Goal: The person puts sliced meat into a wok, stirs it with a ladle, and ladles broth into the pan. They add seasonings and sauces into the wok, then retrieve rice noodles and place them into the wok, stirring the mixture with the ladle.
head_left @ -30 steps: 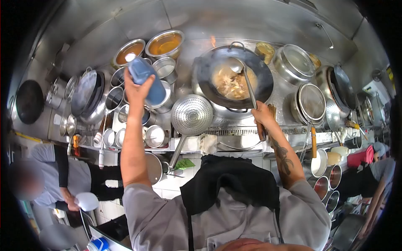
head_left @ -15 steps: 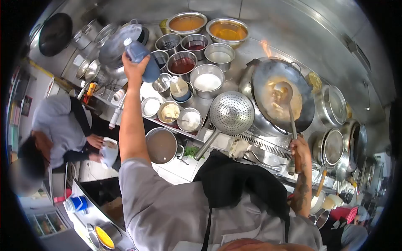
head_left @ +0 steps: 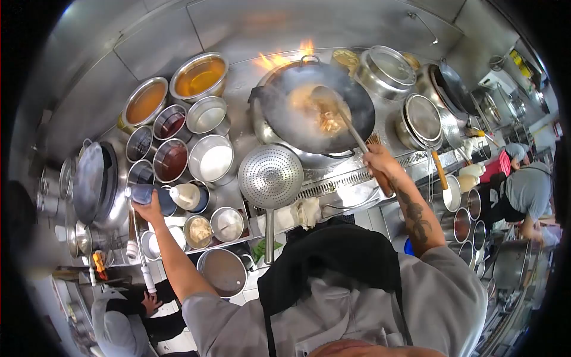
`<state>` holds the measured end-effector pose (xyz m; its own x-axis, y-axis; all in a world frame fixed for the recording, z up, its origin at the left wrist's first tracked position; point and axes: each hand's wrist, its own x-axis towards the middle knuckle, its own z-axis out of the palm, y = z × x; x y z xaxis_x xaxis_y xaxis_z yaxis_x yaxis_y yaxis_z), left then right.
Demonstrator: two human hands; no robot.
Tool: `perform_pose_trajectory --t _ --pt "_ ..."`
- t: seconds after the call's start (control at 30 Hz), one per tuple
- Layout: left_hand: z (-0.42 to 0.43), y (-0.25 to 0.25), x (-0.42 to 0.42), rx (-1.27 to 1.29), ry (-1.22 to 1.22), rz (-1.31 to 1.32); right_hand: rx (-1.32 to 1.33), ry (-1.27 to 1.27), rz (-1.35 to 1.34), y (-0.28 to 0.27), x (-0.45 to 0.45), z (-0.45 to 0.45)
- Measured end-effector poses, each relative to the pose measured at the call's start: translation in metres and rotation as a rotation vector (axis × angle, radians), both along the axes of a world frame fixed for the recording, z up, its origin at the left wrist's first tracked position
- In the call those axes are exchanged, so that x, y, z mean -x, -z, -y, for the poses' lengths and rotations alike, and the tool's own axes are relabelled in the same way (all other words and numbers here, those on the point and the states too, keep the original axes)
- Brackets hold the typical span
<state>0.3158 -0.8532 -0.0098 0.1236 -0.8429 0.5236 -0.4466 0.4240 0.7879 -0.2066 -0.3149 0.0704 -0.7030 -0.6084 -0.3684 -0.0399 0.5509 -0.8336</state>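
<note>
Wok (head_left: 358, 108) at one o'clock seems mid-stir, the right hand (head_left: 380, 162) gripping a ladle (head_left: 354, 130) inside it, the left hand (head_left: 148, 208) closed around a bottle (head_left: 141, 193) at nine o'clock, the next move likely calling for steady ladle control.

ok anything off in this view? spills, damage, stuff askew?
No spill or damage that I can make out. The perforated strainer lies with its handle jutting past the front edge of the counter, so it might get knocked. Flames show behind the wok, possibly normal here.
</note>
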Motion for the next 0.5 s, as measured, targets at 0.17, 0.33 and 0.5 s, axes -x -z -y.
perform_pose_trajectory --t 0.17,0.33,0.5 --pt "-0.012 0.021 0.002 -0.027 -0.015 0.105 0.069 0.058 0.065 -0.03 -0.024 -0.008" --pt "-0.021 0.03 0.001 -0.134 0.076 0.043 -0.255 -0.067 -0.843 0.015 -0.007 -0.043" --pt "-0.017 0.021 -0.024 -0.419 0.28 -0.046 -0.043 0.031 -0.232 -0.028 -0.008 -0.065"
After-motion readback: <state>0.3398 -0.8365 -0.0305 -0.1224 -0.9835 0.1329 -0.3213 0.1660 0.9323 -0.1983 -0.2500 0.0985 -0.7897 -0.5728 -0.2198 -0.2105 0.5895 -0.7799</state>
